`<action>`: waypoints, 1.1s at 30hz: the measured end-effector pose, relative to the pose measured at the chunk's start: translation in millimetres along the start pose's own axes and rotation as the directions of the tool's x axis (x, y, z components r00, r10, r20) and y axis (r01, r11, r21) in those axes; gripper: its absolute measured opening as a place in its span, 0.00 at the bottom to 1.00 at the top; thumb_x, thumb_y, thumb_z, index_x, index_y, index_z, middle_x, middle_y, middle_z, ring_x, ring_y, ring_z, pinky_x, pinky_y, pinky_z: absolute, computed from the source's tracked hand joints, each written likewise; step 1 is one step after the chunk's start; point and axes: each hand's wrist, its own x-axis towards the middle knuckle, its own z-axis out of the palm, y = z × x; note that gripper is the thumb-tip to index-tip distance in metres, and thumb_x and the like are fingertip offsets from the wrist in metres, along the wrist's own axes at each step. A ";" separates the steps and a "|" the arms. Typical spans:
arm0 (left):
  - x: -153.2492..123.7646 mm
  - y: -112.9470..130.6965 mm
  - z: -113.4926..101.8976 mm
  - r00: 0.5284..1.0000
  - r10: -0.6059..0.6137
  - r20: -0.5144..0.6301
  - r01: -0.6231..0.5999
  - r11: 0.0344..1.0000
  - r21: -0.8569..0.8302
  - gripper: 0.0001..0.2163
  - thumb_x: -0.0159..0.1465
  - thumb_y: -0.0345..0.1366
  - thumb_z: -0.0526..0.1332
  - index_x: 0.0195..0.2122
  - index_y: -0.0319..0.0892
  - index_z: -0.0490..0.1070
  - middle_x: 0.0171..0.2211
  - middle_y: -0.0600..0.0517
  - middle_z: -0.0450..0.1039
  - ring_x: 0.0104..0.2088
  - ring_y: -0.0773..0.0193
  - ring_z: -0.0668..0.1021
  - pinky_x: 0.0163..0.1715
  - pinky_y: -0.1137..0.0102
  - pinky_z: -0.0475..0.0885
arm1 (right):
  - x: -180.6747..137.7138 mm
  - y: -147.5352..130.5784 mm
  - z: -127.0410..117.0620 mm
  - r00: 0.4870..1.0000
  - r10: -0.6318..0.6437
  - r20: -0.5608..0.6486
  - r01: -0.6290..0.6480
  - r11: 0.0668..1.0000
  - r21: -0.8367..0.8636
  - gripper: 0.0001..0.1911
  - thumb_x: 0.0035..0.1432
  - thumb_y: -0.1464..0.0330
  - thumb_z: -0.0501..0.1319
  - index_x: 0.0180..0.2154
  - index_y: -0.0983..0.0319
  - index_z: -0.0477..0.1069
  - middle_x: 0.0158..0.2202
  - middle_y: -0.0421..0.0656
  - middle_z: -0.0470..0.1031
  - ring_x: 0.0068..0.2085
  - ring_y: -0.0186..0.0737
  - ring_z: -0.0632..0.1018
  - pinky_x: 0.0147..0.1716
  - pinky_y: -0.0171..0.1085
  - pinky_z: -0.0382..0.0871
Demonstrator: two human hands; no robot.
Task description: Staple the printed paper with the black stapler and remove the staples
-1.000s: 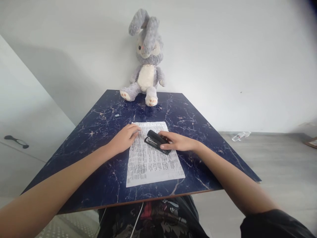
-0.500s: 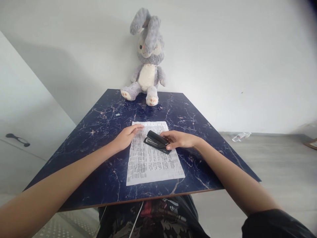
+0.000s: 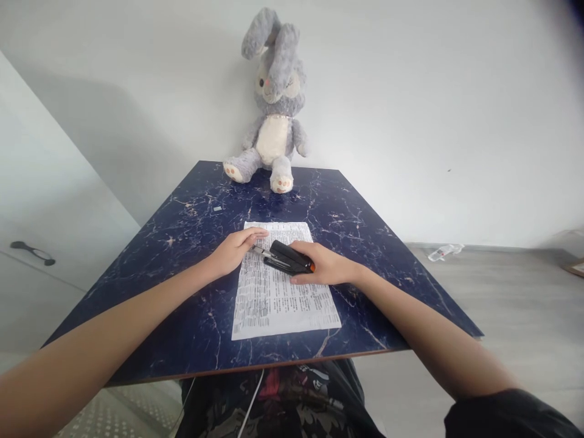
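Observation:
A printed sheet of paper (image 3: 280, 298) lies on the dark blue marbled table (image 3: 191, 243). My right hand (image 3: 326, 266) is closed round a black stapler (image 3: 287, 257) with an orange rear end, held just over the paper's upper part and pointing left. My left hand (image 3: 235, 250) rests with its fingers flat on the paper's upper left corner, its fingertips next to the stapler's metal front.
A grey plush rabbit (image 3: 274, 103) sits at the table's far edge against the white wall. A small light chip (image 3: 218, 208) lies on the table at the left. A white cabinet with a black handle (image 3: 31, 253) stands on the left. A small bottle (image 3: 443, 250) lies on the floor at the right.
My right hand has wrapped round the stapler's rear and turned it, so its orange end shows and its front points at my left fingertips. The left hand stays on the paper.

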 end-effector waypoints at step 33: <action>-7.1 44.4 7.7 0.965 0.010 -0.263 -0.130 0.888 -0.442 0.14 0.72 0.39 0.65 0.56 0.42 0.71 0.57 0.42 0.78 0.54 0.53 0.82 0.61 0.53 0.75 | 2.7 -5.8 22.5 0.869 -0.101 -0.485 -0.056 0.953 -0.299 0.30 0.64 0.56 0.70 0.62 0.60 0.69 0.51 0.51 0.74 0.48 0.50 0.77 0.46 0.47 0.74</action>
